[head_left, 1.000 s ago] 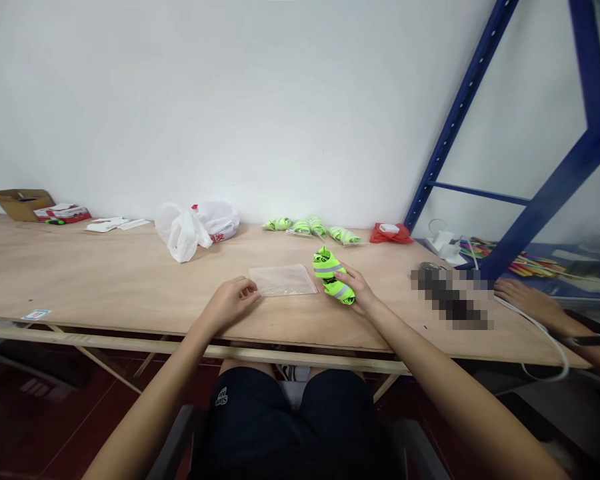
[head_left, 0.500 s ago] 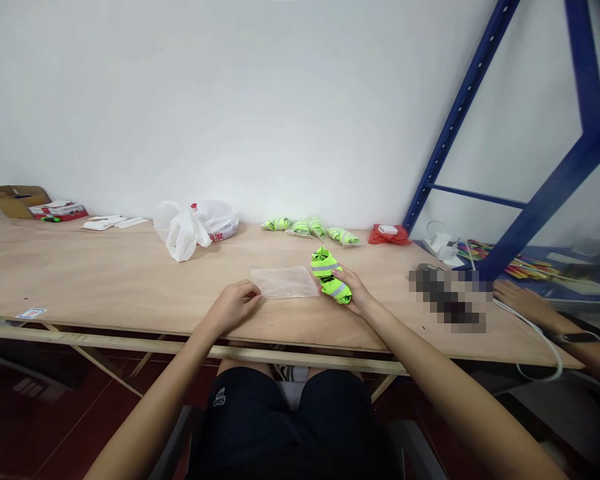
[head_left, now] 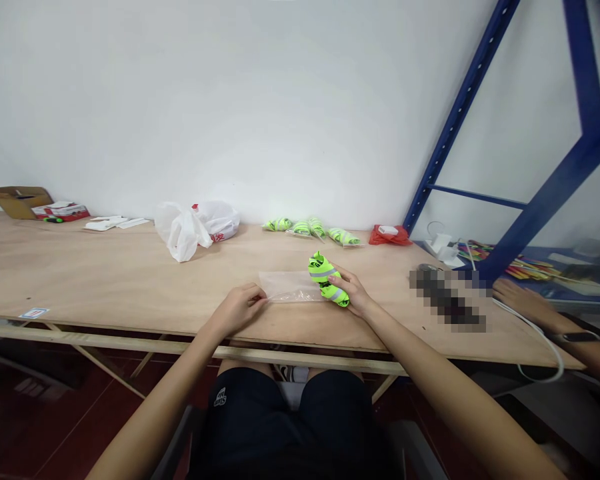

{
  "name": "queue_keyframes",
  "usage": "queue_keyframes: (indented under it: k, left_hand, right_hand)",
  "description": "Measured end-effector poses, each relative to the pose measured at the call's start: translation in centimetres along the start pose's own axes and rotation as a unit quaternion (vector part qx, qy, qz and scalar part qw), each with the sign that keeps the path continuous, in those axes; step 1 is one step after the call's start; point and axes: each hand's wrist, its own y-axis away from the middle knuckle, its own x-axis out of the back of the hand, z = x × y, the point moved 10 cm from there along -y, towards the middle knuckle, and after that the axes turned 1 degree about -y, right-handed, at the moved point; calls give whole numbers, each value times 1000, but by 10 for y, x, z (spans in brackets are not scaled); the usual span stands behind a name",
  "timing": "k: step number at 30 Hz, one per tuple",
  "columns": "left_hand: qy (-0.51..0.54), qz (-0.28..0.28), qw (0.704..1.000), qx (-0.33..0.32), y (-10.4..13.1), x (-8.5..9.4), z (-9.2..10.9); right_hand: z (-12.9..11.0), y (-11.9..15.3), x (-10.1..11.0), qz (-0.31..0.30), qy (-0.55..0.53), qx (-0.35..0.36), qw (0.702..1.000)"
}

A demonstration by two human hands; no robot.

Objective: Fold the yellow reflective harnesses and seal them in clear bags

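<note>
My right hand (head_left: 351, 291) is wrapped round a neon yellow-green rolled bundle with grey reflective bands (head_left: 325, 275). Beneath and left of that bundle, a clear plastic bag (head_left: 287, 285) lies flat on the wooden table (head_left: 105, 280), its right end hidden by the bundle. The closed fingers of my left hand (head_left: 243, 307) pinch the bag's lower left corner.
Several bagged neon bundles (head_left: 307, 228) lie by the wall, between white plastic bags (head_left: 193, 227) and a red bag (head_left: 390, 235). Cardboard box (head_left: 23, 202) at far left. Blue metal frame (head_left: 455, 120) and another person's arm (head_left: 535, 310) on the right.
The clear bag and my left hand have shifted slightly right. My right hand has moved the neon bundle a little left, so it now covers the bag's right end.
</note>
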Motion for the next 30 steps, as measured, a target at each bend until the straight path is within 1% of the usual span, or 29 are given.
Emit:
queue_keyframes:
  k: [4, 7, 9, 12, 14, 15, 16, 17, 19, 21, 22, 23, 24, 25, 28, 30]
  left_hand:
    - [9, -8, 1000, -16, 0, -5, 1]
    - [28, -8, 1000, -6, 2, -7, 0]
    - [43, -5, 999, 8, 3, -5, -1]
    - [43, -2, 999, 11, 0, 7, 4]
    - [15, -9, 1000, 8, -11, 13, 9]
    - [-7, -23, 1000, 7, -19, 12, 13]
    - [-31, -49, 998, 8, -30, 8, 16]
    - [-56, -89, 994, 10, -42, -1, 19]
    - [-119, -190, 974, 32, -65, -28, 21]
    - [-161, -321, 930, 85, -79, -60, 17]
    - [-168, -368, 909, 101, -85, -74, 17]
    - [-173, -397, 895, 109, -91, -84, 19]
    - [-176, -413, 887, 111, -98, -92, 22]
    - [-181, -413, 886, 107, -106, -98, 24]
    - [-181, -375, 907, 68, -129, -107, 35]
    - [-117, -363, 924, 11, -139, -114, 49]
  right_hand:
    - [-5, 1, 5, 20, 8, 8, 1000]
    - [-8, 2, 7, 21, 7, 20, 1000]
    - [-9, 3, 7, 18, 8, 26, 999]
    - [-9, 2, 6, 13, 14, 28, 999]
    - [-9, 2, 4, 10, 11, 29, 999]
    - [-9, 2, 4, 9, 6, 30, 999]
    - [-9, 1, 3, 9, -1, 31, 999]
    - [-9, 1, 3, 9, -8, 33, 999]
    - [-10, 1, 3, 9, -21, 39, 999]
    - [-11, 1, 5, 11, -26, 46, 999]
    - [-12, 1, 6, 14, -28, 49, 998]
    - [-12, 1, 8, 17, -29, 50, 998]
    - [-13, 1, 9, 21, -32, 51, 998]
    - [-13, 1, 11, 23, -36, 50, 998]
    - [-15, 1, 12, 21, -50, 50, 997]
    - [-17, 2, 11, 15, -58, 48, 997]
